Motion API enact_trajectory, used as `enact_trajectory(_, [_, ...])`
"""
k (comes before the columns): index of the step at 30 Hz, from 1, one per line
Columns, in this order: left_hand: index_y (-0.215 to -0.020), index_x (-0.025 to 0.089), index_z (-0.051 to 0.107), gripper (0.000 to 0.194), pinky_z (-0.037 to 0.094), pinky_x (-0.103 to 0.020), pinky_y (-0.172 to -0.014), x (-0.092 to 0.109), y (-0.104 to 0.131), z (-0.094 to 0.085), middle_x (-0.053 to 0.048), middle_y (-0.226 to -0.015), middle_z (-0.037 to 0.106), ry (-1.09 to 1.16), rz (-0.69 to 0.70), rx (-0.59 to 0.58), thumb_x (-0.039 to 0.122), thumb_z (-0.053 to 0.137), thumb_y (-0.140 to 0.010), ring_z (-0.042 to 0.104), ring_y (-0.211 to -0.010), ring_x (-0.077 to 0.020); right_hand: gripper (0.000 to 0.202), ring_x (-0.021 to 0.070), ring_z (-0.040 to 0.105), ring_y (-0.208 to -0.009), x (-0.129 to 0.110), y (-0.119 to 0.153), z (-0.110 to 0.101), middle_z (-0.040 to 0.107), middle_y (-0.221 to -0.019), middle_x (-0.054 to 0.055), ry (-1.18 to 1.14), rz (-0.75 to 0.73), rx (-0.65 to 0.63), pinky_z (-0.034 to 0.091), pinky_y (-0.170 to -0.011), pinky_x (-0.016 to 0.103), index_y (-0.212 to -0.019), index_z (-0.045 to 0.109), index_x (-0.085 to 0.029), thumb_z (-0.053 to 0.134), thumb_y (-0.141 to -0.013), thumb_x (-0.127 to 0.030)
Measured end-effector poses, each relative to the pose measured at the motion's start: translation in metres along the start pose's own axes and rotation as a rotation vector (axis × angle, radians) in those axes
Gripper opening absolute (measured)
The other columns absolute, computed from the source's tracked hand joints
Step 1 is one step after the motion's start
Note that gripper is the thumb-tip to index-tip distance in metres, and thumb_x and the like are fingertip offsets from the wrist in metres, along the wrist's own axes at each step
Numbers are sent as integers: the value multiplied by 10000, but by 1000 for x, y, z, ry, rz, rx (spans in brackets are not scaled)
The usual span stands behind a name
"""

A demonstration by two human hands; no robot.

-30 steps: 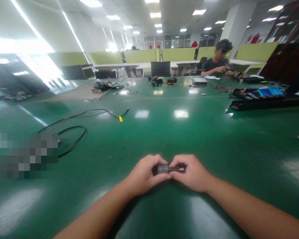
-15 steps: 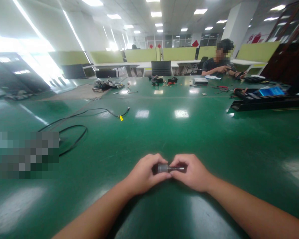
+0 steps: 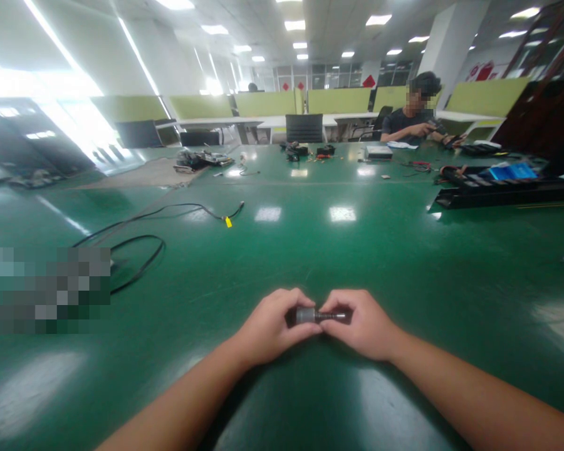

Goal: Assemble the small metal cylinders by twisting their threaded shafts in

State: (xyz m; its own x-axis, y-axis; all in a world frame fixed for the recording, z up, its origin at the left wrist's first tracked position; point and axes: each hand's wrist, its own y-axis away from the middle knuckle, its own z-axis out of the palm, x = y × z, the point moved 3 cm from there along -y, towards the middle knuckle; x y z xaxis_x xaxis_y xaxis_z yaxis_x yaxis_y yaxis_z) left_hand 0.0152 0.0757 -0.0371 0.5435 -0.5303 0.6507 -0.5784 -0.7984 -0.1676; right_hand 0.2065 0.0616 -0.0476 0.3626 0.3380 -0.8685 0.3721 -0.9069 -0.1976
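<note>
Place: near the front edge of a broad green tabletop (image 3: 310, 250) in an open office, both of the person's forearms reach forward and meet at the middle.
Left hand: the left hand (image 3: 270, 326) curls around the thicker grey end of a small metal cylinder (image 3: 306, 315), fingers clamped on it.
Right hand: the right hand (image 3: 364, 324) pinches the thin dark shaft (image 3: 333, 317) that sticks out of the cylinder, fingers closed tight around it.
Held part: the cylinder and its shaft lie level between the two hands, just above the tabletop; whether they touch the surface cannot be told.
Left of the hands: a black cable (image 3: 136, 250) loops across the tabletop, one end carrying a yellow tag (image 3: 227, 222); a blurred patch covers something at the left edge.
Far right: a long black tray (image 3: 498, 191) sits with a blue packet (image 3: 512, 171) on it.
Far end: another person (image 3: 411, 119) sits across the tabletop, hands busy with small parts, amid scattered tools and a small grey box (image 3: 378, 151).
Background: green desk partitions and a black chair (image 3: 304, 128) stand under rows of ceiling lights.
</note>
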Motion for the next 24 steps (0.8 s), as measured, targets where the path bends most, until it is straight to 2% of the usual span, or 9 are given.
enact_trajectory(24, [-990, 222, 639, 297, 417, -302, -759, -1, 0, 0, -16, -909, 664, -18, 9, 3, 453, 717, -821, 601, -845, -187, 23, 154, 609, -680, 0, -1, -2, 699, -729, 13, 28, 3, -4, 436, -617, 234, -773, 717, -168, 714, -764, -188])
